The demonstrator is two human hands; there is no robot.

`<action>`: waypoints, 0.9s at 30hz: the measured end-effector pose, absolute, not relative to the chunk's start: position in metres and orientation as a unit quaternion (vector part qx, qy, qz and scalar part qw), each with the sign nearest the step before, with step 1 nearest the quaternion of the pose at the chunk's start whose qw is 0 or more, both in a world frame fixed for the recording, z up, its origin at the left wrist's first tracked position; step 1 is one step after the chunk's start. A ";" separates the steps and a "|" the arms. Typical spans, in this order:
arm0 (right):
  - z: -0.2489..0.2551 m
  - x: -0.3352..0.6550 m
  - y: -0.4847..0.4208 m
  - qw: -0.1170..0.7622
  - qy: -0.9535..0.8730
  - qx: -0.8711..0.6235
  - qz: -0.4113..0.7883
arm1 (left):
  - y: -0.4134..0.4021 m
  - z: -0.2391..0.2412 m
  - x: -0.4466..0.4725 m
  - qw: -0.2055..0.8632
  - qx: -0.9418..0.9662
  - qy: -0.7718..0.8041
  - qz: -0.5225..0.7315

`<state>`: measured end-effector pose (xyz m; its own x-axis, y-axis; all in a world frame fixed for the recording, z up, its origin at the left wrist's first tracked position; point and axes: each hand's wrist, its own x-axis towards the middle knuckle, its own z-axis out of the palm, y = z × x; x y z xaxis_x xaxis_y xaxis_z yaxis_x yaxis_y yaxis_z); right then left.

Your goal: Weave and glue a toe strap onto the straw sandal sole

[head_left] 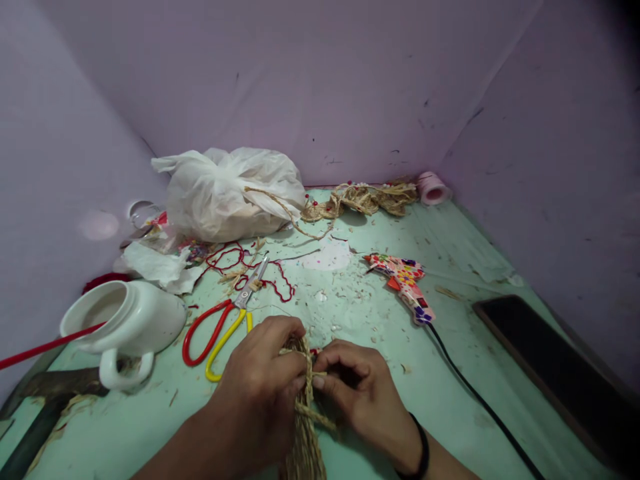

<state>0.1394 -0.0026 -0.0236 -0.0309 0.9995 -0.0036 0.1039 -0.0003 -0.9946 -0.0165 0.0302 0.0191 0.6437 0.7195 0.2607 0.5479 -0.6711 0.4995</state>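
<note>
My left hand is closed around a straw-coloured woven fibre piece with a braided edge, near the front of the table. At the right side of that piece, my right hand pinches a short straw strand between thumb and fingers. A thin braided cord crosses the piece just below the fingertips. Something small and red shows between the two hands, too little of it to name. Scissors with one red and one yellow handle lie beyond my left hand.
A floral glue gun with a black cord lies right, near a dark phone. On the left are a tipped white mug, a hammer and red yarn. Behind stand a plastic bag, braided pieces and a pink roll.
</note>
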 end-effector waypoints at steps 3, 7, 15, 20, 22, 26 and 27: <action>-0.022 0.143 -0.003 0.455 -0.530 -0.517 0.495 | 0.031 0.021 -0.017 0.192 0.891 0.352 0.214; -0.019 0.147 -0.001 0.435 -0.542 -0.500 0.517 | 0.033 0.025 -0.018 0.194 0.898 0.343 0.193; -0.018 0.156 0.007 0.374 -0.382 -0.510 0.674 | 0.036 0.037 -0.033 0.116 0.885 0.362 0.269; -0.023 0.163 0.008 0.335 -0.434 -0.568 0.614 | 0.041 0.044 -0.047 0.139 0.852 0.438 0.251; -0.024 0.168 0.007 0.315 -0.509 -0.602 0.529 | 0.042 0.044 -0.049 0.179 0.842 0.465 0.208; -0.016 0.180 0.003 0.256 -0.615 -0.659 0.349 | 0.039 0.036 -0.050 0.249 0.819 0.499 0.134; -0.012 0.183 0.002 0.263 -0.625 -0.665 0.313 | 0.037 0.033 -0.049 0.258 0.817 0.501 0.123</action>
<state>0.1826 0.0023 -0.0120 0.0234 0.9960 -0.0863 0.6666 -0.0799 -0.7411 -0.0491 0.0373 0.0334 0.4675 0.8821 -0.0573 0.7551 -0.3649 0.5447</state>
